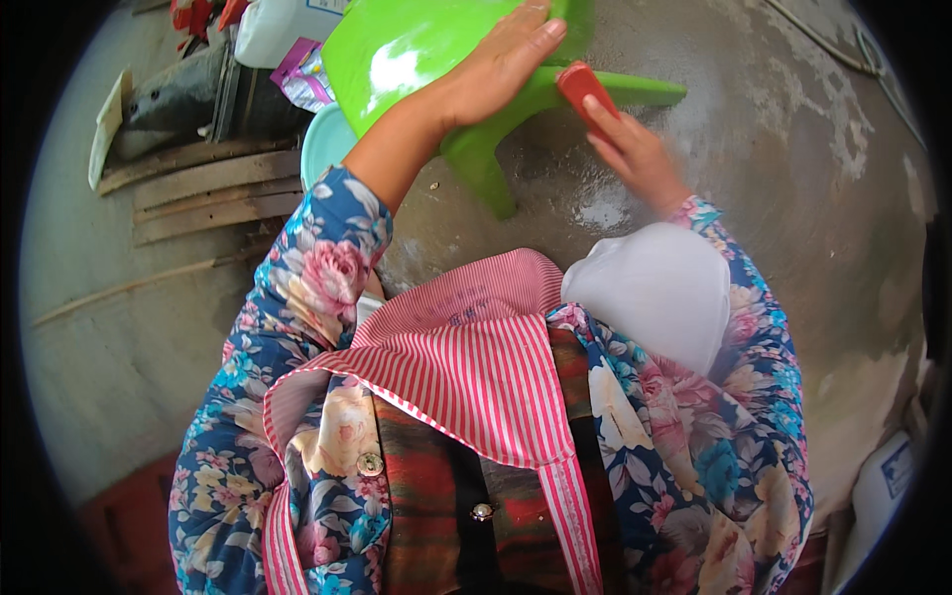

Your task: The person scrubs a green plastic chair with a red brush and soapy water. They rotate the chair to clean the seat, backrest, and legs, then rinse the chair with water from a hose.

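A bright green plastic stool or chair (483, 152) lies before me at the top of the view, its surface wet and shiny, partly cut off by the frame. My left hand (502, 67) rests on it near an edge, with some fingertips at the picture's top rim. In my right hand (636, 152) is a red scrubbing brush (587, 93), its far end against or just over a green leg (639, 88). Any bristles are hidden beneath the brush. My right hand is slightly blurred.
Wet concrete floor (595, 216) surrounds the legs. A turquoise basin (323, 145) and purple packet (303, 74) are left of the stool, with a white jug (286, 30) behind. Wooden boards (216, 182) lie farther left. A hose (818, 41) runs along the upper right.
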`<state>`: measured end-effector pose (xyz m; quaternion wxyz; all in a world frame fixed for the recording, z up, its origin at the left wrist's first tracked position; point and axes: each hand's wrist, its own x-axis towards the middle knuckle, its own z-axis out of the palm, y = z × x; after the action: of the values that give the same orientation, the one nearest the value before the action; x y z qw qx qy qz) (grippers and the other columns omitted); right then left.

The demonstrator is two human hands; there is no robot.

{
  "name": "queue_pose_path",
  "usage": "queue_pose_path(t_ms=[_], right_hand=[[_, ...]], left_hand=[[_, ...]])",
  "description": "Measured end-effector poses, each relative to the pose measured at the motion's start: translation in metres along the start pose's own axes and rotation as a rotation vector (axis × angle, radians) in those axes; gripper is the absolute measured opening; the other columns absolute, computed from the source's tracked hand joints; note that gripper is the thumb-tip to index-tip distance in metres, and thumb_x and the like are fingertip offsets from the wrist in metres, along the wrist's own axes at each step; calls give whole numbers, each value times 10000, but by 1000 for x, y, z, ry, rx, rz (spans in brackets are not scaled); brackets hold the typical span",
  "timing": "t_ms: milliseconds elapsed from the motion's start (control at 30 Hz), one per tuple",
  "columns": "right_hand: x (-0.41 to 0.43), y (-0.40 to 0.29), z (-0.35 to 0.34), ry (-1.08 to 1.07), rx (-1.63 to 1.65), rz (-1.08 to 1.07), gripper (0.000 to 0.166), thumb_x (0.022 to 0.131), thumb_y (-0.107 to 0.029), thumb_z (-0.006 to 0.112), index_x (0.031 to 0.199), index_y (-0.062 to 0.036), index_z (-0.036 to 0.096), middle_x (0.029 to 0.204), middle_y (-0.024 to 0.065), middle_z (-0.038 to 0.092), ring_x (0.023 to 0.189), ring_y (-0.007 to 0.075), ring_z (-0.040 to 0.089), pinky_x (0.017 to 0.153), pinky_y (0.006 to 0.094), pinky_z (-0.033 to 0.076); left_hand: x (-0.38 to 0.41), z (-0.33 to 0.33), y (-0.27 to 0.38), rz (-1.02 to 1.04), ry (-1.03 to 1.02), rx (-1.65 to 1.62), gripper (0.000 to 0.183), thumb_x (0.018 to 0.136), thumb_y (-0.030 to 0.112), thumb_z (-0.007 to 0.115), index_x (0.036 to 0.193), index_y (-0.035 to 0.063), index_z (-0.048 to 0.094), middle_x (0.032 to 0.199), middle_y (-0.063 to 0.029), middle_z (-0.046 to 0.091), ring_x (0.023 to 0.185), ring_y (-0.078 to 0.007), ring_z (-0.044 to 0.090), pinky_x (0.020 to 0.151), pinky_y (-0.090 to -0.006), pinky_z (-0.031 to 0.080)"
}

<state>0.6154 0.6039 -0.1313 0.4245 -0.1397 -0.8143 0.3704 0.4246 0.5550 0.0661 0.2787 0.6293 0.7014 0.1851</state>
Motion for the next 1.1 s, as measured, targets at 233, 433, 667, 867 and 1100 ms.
queue_pose_path(t_ms=[233, 433, 667, 867, 1100], right_hand=[[26, -13, -13, -157, -165, -169, 612, 861, -39, 622, 1394, -302, 476, 952, 125, 609, 796, 302, 633, 701, 366, 520], [41, -30, -14, -513, -146, -324, 589, 868, -25, 568, 1374, -317, 495, 1248, 48, 602, 999, 245, 643, 844, 297, 532], [56, -53, -14, -749, -109, -298, 535, 897, -47, 546, 1361, -311, 505, 1281, 46, 593, 1063, 216, 614, 903, 297, 497], [43, -47, -22, -850, -528, -347, 671, 838, -15, 542, 1393, -382, 450, 996, 87, 665, 705, 260, 664, 597, 359, 548], [62, -83, 19, -1021, -636, -406, 706, 812, -22, 571, 1407, -376, 433, 795, 109, 615, 600, 260, 626, 551, 374, 534]], left_hand=[[-40, -11, -21, 115, -74, -53, 684, 1021, 490, 242, 1463, -32, 275, 1550, -200, 221, 1454, -285, 174, 1191, -356, 111], [-107, -12, -41, 129, -96, 260, 549, 1026, 342, 342, 1456, 2, 318, 1537, -185, 266, 1440, -302, 222, 1180, -385, 173], [-186, -18, -55, 232, -39, 263, 414, 968, 164, 488, 1355, 19, 462, 1415, -173, 453, 1313, -342, 425, 1087, -412, 347], [-224, -4, -113, 179, 121, 28, 256, 957, 162, 525, 1112, 3, 652, 1094, -164, 677, 995, -328, 651, 862, -410, 511], [-183, 59, -199, -153, -91, 104, 273, 913, 183, 542, 1092, 5, 648, 1023, -198, 672, 961, -367, 637, 849, -435, 497]])
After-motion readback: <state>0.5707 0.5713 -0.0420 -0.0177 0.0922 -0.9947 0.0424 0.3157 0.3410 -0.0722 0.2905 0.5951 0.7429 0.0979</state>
